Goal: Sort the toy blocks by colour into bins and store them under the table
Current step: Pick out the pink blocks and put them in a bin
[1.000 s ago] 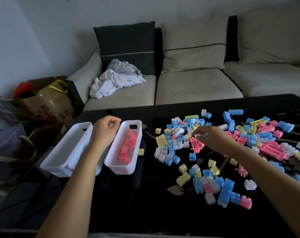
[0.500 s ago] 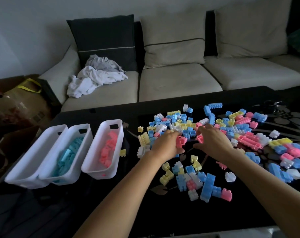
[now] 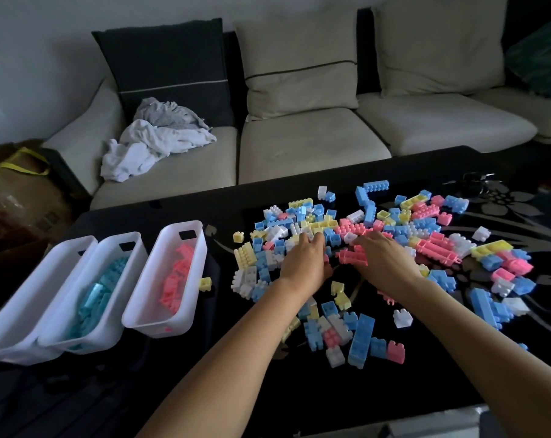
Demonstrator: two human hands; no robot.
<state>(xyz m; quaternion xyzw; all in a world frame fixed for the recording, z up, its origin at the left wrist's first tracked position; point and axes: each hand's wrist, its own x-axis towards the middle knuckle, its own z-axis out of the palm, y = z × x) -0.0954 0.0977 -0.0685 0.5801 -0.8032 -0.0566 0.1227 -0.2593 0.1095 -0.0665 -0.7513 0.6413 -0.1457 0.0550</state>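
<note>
A heap of pink, blue, yellow and white toy blocks [image 3: 394, 235] covers the right half of the black table [image 3: 236, 390]. Three white bins stand at the left: an empty bin [image 3: 31, 298], a bin of blue blocks [image 3: 97, 292] and a bin of pink blocks [image 3: 176, 276]. My left hand [image 3: 305, 263] lies on the heap, fingers reaching among the blocks; a bit of pink shows under its thumb. My right hand [image 3: 384, 260] curls over a long pink block [image 3: 351, 257] between the two hands.
One yellow block [image 3: 205, 283] lies beside the pink bin. Behind the table is a beige sofa [image 3: 299, 147] with cushions and crumpled cloths [image 3: 154, 143]. Bags [image 3: 15, 191] sit on the floor at the left.
My left hand came away from the bins to the heap and now reaches further into it. My right hand stays on the pink blocks. The view swung left to right.
</note>
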